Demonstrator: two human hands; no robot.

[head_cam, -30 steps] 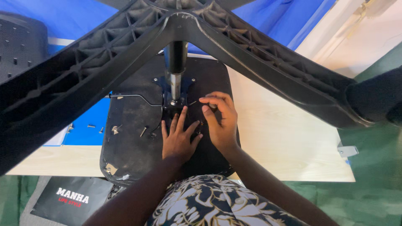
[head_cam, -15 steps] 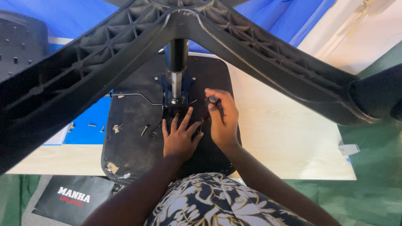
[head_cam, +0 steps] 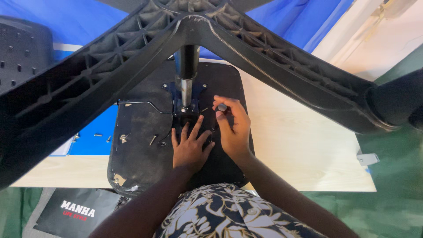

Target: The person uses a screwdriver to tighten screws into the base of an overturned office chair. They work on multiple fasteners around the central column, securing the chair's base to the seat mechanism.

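Black underside of the chair seat lay on the bench under the flat, open left hand, while the right hand, since a second earlier, had shifted its pinched small dark knob toward twelve o'clock.

Blue sheet far and left, with loose screws on it. Pale wooden tabletop. Green floor right. Black bag near left. Dark perforated panel far left.
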